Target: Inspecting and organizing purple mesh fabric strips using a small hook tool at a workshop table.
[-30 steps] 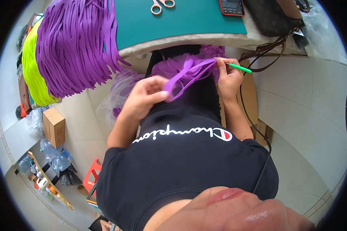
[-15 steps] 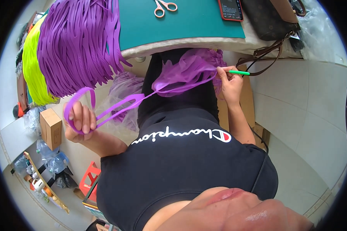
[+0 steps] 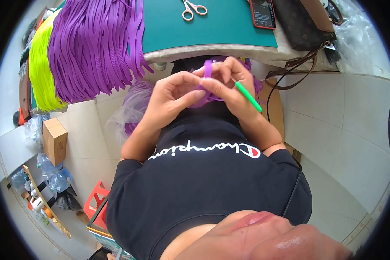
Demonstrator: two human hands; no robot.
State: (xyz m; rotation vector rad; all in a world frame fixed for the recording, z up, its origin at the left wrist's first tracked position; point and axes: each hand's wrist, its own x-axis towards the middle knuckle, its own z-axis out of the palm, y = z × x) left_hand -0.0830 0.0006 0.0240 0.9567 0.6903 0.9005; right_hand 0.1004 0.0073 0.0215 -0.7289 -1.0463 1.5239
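Over my lap, close to the table edge, both my hands meet at a purple rubbery strap (image 3: 208, 69). My left hand (image 3: 173, 96) pinches the strap between thumb and fingers. Against it, my right hand (image 3: 229, 82) has its fingers bent around the strap and also keeps a thin tool with a green handle (image 3: 248, 97), whose handle slants down and right; its working tip is hidden by the fingers. More purple material shows beneath the hands, mostly covered. A thick bundle of purple slit straps (image 3: 93, 47) hangs over the table's left edge, beside a yellow-green bundle (image 3: 41, 65).
On the green mat (image 3: 212, 32) lie pink-handled scissors (image 3: 194, 11) and a red-cased phone (image 3: 263, 14). A brown handbag (image 3: 305, 26) sits at the right, its strap hanging down. A clear plastic bag (image 3: 134, 104) with purple contents is left of my legs; a cardboard box (image 3: 54, 141) stands beyond.
My left hand has come in from the far left with the strap and now meets my right hand. The green-handled tool has turned from level to slanting downward.
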